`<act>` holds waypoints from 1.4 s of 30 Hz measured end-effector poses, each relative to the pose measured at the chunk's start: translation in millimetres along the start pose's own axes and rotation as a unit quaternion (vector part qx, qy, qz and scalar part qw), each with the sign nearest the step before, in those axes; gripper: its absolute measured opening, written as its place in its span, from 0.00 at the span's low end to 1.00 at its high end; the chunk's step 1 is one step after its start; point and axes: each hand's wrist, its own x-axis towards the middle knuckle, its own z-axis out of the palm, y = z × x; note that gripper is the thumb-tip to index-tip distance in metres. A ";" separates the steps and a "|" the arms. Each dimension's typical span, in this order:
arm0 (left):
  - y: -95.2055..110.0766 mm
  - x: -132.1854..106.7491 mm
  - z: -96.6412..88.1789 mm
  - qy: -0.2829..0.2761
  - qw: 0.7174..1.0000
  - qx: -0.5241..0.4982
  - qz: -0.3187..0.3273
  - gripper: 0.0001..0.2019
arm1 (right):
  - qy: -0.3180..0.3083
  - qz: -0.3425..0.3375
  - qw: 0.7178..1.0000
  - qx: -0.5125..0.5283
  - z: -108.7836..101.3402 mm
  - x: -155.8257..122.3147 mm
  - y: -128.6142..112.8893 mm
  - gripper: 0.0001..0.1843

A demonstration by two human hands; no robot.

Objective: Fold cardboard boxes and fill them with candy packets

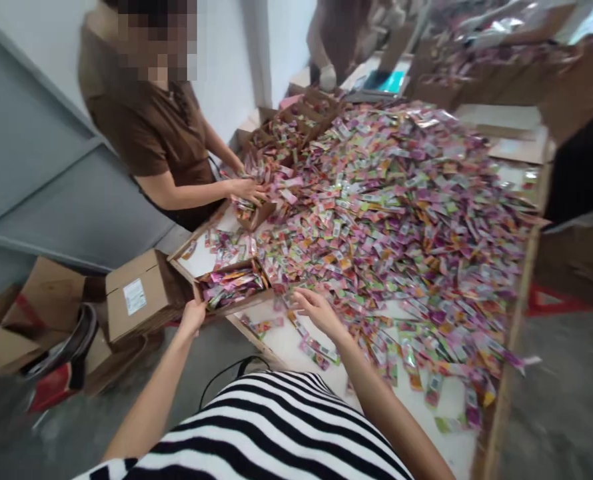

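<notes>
My left hand (193, 317) grips the near-left corner of a small open cardboard box (242, 304). Colourful flat packets (234, 280) fill this box, which sits at the table's left edge. To its right, my right hand (317, 312) hovers close to the loose packets with its fingers stretched out and nothing visible in them. A large heap of the same small pink, purple, green and orange packets (376, 207) covers most of the white table (276, 343). Whether my right fingertips touch any packet is unclear.
A co-worker in a brown shirt (141, 127) handles packets over another small box (261, 217). More filled boxes (296, 130) line the table's far left. Large cartons (149, 290) stand on the floor at left. A wooden rim (516, 320) edges the table's right side.
</notes>
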 end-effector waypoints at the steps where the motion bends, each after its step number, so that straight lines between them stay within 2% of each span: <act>1: -4.2 6.0 -10.9 0.018 1.000 0.015 -0.012 0.09 | 0.005 -0.009 1.000 -0.015 7.8 4.9 4.8 0.32; 3: -8.3 20.3 -20.3 0.036 0.998 0.040 -0.035 0.11 | 0.007 -0.012 0.999 -0.029 18.8 10.9 20.5 0.30; 6: -6.4 44.3 -17.9 0.050 0.994 0.074 -0.063 0.14 | 0.012 0.006 0.999 -0.033 25.0 12.4 51.0 0.28; 8: -2.7 56.2 -16.8 0.054 0.991 0.097 -0.071 0.19 | 0.039 0.020 0.998 -0.055 22.2 9.5 72.6 0.26; 10: 1.0 61.2 -19.5 0.063 0.989 0.119 -0.058 0.29 | 0.082 0.048 0.992 -0.086 13.5 2.4 95.2 0.25; 11: 2.7 60.9 -21.5 0.080 0.987 0.134 -0.032 0.34 | 0.107 0.069 0.987 -0.102 7.1 -3.4 106.8 0.24; 13: 6.2 56.0 -22.9 0.144 0.973 0.168 0.062 0.41 | 0.161 0.108 0.972 -0.135 -7.6 -19.9 130.4 0.22; 15: 10.5 46.9 -14.9 0.204 0.940 0.192 0.197 0.39 | 0.220 0.139 0.951 -0.167 -20.8 -40.9 152.2 0.18; 16: 12.9 40.9 -5.5 0.207 0.921 0.195 0.265 0.36 | 0.245 0.151 0.940 -0.181 -25.3 -50.9 161.6 0.15; 17: 15.0 33.8 7.7 0.184 0.907 0.195 0.326 0.31 | 0.265 0.160 0.930 -0.196 -28.0 -58.9 169.6 0.13; 18: 16.8 25.5 24.4 0.139 0.894 0.195 0.379 0.27 | 0.279 0.165 0.922 -0.211 -29.0 -64.1 176.1 0.11; 19: 17.9 16.1 43.7 0.073 0.881 0.199 0.423 0.22 | 0.287 0.166 0.917 -0.223 -28.5 -65.7 181.1 0.10; 21: 17.4 -4.7 85.8 -0.067 0.856 0.214 0.465 0.16 | 0.298 0.156 0.911 -0.240 -25.4 -57.4 187.0 0.09; 22: 15.7 -14.9 105.8 -0.127 0.847 0.221 0.467 0.14 | 0.305 0.146 0.906 -0.253 -23.9 -48.4 188.2 0.09; 24: 9.7 -32.4 137.6 -0.203 0.843 0.219 0.446 0.12 | 0.320 0.121 0.891 -0.297 -22.7 -25.1 188.2 0.10; 25: 5.5 -38.9 147.8 -0.223 0.847 0.213 0.432 0.12 | 0.326 0.110 0.881 -0.325 -23.3 -12.9 187.6 0.12; 27: -4.6 -47.2 155.8 -0.249 0.853 0.202 0.411 0.12 | 0.334 0.106 0.859 -0.374 -26.4 8.4 185.7 0.15; 29: -16.0 -49.6 150.7 -0.264 0.854 0.201 0.400 0.12 | 0.351 0.119 0.842 -0.392 -29.0 23.9 182.5 0.18; 31: -27.5 -47.5 139.4 -0.270 0.859 0.204 0.385 0.13 | 0.341 0.091 0.844 -0.404 -27.6 36.3 176.2 0.17; 34: -40.0 -41.1 124.7 -0.264 0.873 0.215 0.349 0.13 | 0.232 -0.023 0.863 -0.448 -18.6 58.7 158.7 0.17; 36: -42.8 -38.5 119.6 -0.274 0.872 0.228 0.336 0.12 | 0.166 -0.053 0.862 -0.476 -14.1 76.7 143.2 0.23; 37: -42.6 -38.2 117.8 -0.285 0.869 0.229 0.334 0.12 | 0.154 -0.050 0.860 -0.485 -13.5 85.1 134.7 0.24; 40: -40.9 -39.6 111.2 -0.303 0.868 0.205 0.335 0.13 | 0.156 -0.048 0.856 -0.491 -12.2 101.8 102.7 0.17; 42: -43.7 -40.0 104.1 -0.291 0.879 0.193 0.326 0.14 | 0.181 -0.093 0.854 -0.480 -0.2 106.1 71.0 0.13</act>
